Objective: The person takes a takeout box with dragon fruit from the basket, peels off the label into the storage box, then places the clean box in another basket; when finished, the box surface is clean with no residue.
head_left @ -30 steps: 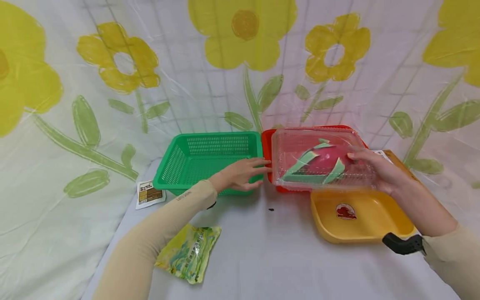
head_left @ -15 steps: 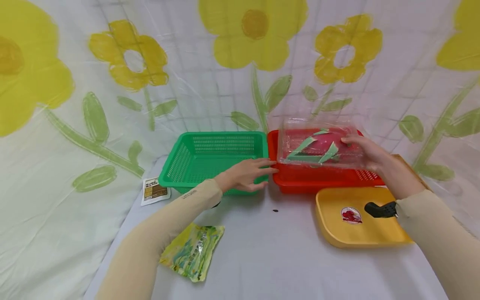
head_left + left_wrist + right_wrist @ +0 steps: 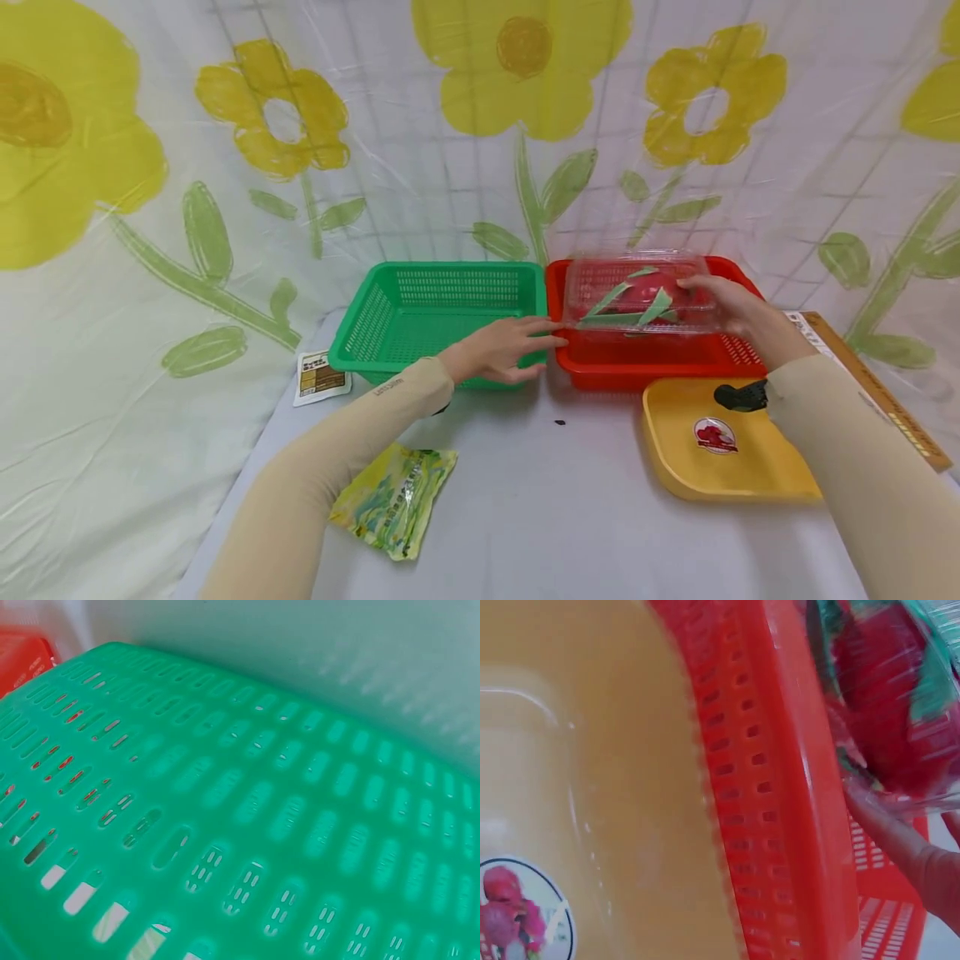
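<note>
My right hand (image 3: 738, 308) grips the right end of a clear plastic box (image 3: 588, 283), which sits within the outline of the red basket (image 3: 622, 375) in the head view. Through the plastic shows a pink dragon fruit (image 3: 647, 290) with green scales. In the right wrist view the dragon fruit (image 3: 881, 697) appears just beyond the red basket's rim (image 3: 799, 750), beside my fingers. My left hand (image 3: 498, 350) reaches over the front right corner of the green basket (image 3: 360, 362), fingers loosely extended and fingertips at the red basket's rim. Perforated green wall (image 3: 247, 802) fills most of the left wrist view.
A yellow tray (image 3: 750, 475) with a round fruit sticker stands in front of the red basket. Behind it lies a brown-edged flat strip (image 3: 885, 392). A yellow-green packet (image 3: 397, 500) lies near my left forearm, and a small white-brown sachet (image 3: 321, 379) left of the green basket.
My right hand has carried the plastic box away from me and lower over the red basket. The left hand keeps its place by the rims while the head view shifts slightly.
</note>
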Tool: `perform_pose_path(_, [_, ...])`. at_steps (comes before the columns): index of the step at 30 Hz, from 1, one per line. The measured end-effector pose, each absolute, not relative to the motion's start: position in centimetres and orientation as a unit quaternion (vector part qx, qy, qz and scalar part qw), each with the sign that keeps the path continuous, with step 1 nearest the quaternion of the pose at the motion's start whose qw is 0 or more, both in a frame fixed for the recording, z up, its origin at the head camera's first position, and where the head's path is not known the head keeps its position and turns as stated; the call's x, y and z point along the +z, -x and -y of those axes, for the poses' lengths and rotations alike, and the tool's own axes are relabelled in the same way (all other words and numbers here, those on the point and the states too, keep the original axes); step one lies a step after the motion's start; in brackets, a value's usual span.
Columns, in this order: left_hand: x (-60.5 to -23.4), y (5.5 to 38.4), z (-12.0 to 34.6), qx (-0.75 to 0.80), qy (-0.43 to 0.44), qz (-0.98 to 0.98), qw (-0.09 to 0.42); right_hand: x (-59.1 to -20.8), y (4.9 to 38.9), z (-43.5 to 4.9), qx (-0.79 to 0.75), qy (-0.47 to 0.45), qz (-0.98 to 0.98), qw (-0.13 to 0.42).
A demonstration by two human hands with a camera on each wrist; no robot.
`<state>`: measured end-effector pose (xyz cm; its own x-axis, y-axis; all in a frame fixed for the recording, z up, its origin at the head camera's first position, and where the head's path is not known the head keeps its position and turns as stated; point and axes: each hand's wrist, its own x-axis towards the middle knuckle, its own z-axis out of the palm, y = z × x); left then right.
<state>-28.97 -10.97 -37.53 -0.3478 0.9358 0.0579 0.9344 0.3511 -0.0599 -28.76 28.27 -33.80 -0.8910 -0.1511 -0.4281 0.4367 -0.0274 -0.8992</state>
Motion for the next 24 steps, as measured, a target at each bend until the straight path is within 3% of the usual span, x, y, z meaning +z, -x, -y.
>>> perform_pose_path(17, [-37.6,29.1,11.0,0.02,0.577,0.815,0.047,-34.8,31.1,-30.6,-0.679,-0.11,-0.67,0.28])
perform_pose_path(24, [-37.3,28.8,11.0,0.021,0.578,0.815,0.047,-36.0,31.2,-31.3,-0.664,-0.123,-0.682,0.282])
